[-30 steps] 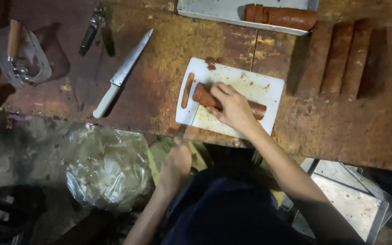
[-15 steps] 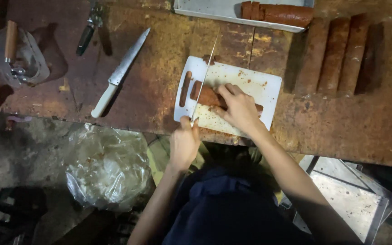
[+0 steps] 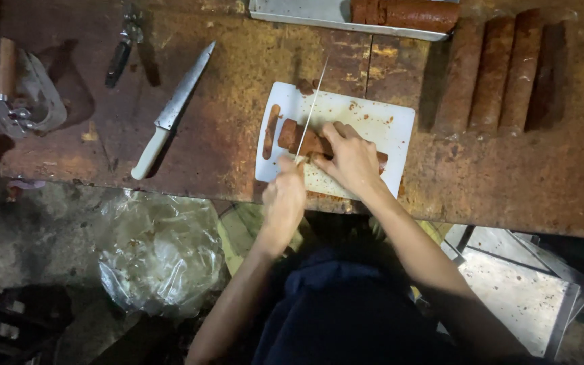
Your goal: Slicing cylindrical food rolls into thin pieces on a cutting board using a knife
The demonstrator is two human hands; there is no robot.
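Note:
A white cutting board [image 3: 380, 122] lies on the rusty brown table [image 3: 238, 128]. On it rests a reddish-brown log [image 3: 300, 138], with a cut slice [image 3: 271, 131] lying to its left. My right hand [image 3: 350, 157] presses down on the log. My left hand [image 3: 284, 197] grips the handle of a thin-bladed knife [image 3: 313, 108], whose blade stands on edge across the log near its left end.
A second knife with a white handle [image 3: 172, 115] lies left of the board. Pliers [image 3: 120, 55] and a grey container with a wooden-handled tool [image 3: 15, 91] sit at far left. A metal tray with another log [image 3: 403, 13] is at the back, three logs [image 3: 495, 71] at right. A plastic bag [image 3: 160, 253] hangs below.
My left hand came up from below the table edge, took hold of the thin knife and brought its blade across the log. My right hand stayed on the log.

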